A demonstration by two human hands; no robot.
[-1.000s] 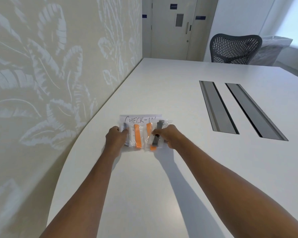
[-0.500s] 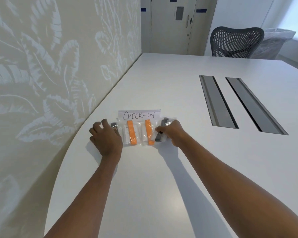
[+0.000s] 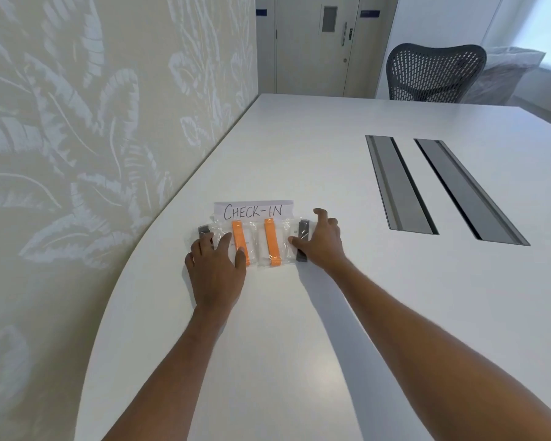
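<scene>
White table [image 3: 299, 148] fills most of the frame. Leaf-pattern wall [image 3: 77, 122] runs down the left side. Mesh chair [image 3: 436, 74] is upper right, w/ two cable slots [image 3: 398, 186] right of centre.

L hand [image 3: 215, 268], centre-left, lies flat w/ fingers straight & spread on the leftmost packet, gripping nothing. Its thumb reaches the left orange strap [image 3: 238, 238]. R hand [image 3: 322, 243], just right of centre, is spread loose over the rightmost packet, thumb tip down on the plastic. Nothing pinched as far as I can see.

CHECK-IN sign [image 3: 253, 211] stands just above a row of four clear packets [image 3: 261, 246] at mid-frame. These hold the left grey strap [image 3: 204, 230], the two orange ones incl. the right orange strap [image 3: 272, 241], then the right grey strap [image 3: 303, 232].

Key relation: each strap's long axis runs up-down in frame, approx in line w/ the forearms, while the row runs left-right. One hand sits on each end, w/ the orange pair btwn them.

Judgement: looks like squaring up the row under the sign. Next nudge is prob sideways, inward from both ends. The plastic looks slick, so packets could slide or overlap.
</scene>
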